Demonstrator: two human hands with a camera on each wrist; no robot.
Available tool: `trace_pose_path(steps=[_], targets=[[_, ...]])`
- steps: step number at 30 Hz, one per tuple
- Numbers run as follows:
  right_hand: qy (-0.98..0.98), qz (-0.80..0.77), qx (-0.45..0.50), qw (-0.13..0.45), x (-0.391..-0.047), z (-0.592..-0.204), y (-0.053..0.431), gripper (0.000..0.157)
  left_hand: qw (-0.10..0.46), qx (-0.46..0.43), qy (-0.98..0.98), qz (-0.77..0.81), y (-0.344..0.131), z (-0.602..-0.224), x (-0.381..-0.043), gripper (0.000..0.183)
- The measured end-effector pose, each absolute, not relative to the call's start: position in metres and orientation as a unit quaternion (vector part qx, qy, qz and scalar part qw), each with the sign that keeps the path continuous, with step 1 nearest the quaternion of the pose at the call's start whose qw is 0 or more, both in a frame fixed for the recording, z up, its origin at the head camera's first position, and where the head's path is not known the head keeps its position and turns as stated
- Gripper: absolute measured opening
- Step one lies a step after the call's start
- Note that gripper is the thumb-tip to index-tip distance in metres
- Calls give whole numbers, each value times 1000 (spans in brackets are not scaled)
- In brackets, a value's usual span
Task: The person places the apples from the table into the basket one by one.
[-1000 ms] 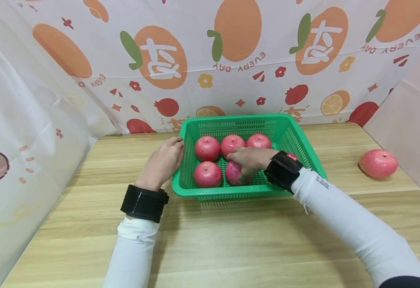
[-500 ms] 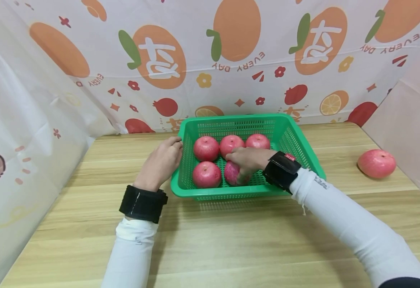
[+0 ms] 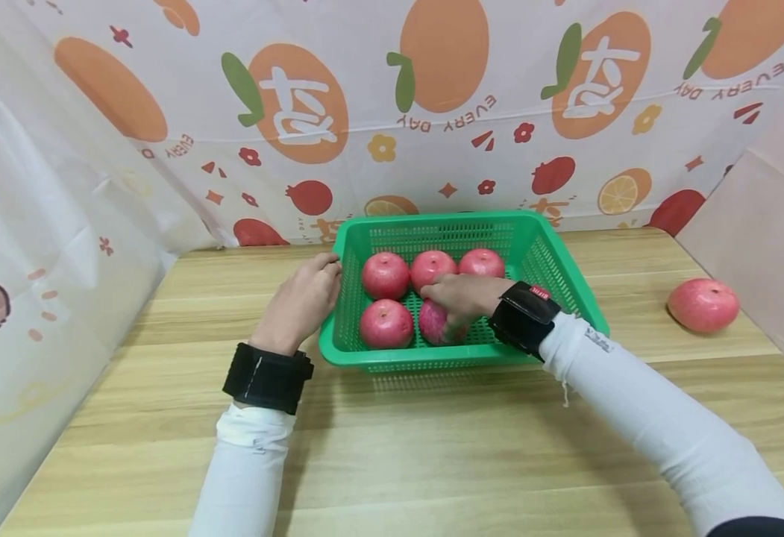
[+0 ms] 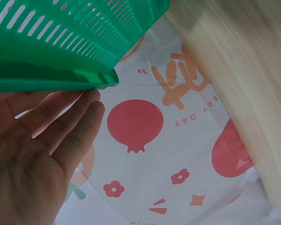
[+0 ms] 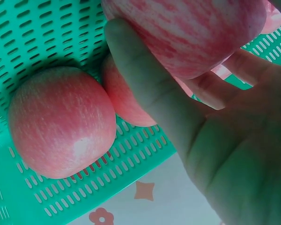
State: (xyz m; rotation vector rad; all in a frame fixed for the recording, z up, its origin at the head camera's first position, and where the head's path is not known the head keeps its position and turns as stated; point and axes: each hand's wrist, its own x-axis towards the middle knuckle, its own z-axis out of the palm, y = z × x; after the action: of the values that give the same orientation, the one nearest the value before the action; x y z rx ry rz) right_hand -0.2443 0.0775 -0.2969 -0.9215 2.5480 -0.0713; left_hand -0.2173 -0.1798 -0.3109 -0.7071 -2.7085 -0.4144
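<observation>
A green plastic basket (image 3: 432, 359) holds several red apples, three along its back and two in front. My right hand (image 3: 470, 295) reaches into it and grips the front apple (image 3: 433, 322) from above. In the right wrist view, the thumb (image 5: 145, 77) lies along the near side of this streaked apple (image 5: 192, 33), fingers on its other side. My left hand (image 3: 300, 304) is at the basket's left wall. In the left wrist view, its fairly straight fingers (image 4: 72, 126) touch the basket's rim (image 4: 42, 83) from outside. The left thumb is hidden.
Another apple (image 3: 703, 306) lies outside the basket at the right of the wooden table (image 3: 445, 447). A fruit-printed cloth (image 3: 445, 164) hangs close behind the basket. Inside, the front-left apple (image 3: 386, 324) sits beside the gripped one.
</observation>
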Motion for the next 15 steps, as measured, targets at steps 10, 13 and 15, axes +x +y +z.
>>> trace_pose_path(steps=[10,13,15], targets=[[922,-30,-315,224,-242,-296,80,65,159,-251,-944,-142,-178,-312,-218,26],[924,-34,-301,235,-240,-293,83,76,160,-251,-944,-142,-178,-312,-218,25],[924,-47,-294,241,-238,-290,84,83,163,-250,-944,-143,-178,-312,-217,25]])
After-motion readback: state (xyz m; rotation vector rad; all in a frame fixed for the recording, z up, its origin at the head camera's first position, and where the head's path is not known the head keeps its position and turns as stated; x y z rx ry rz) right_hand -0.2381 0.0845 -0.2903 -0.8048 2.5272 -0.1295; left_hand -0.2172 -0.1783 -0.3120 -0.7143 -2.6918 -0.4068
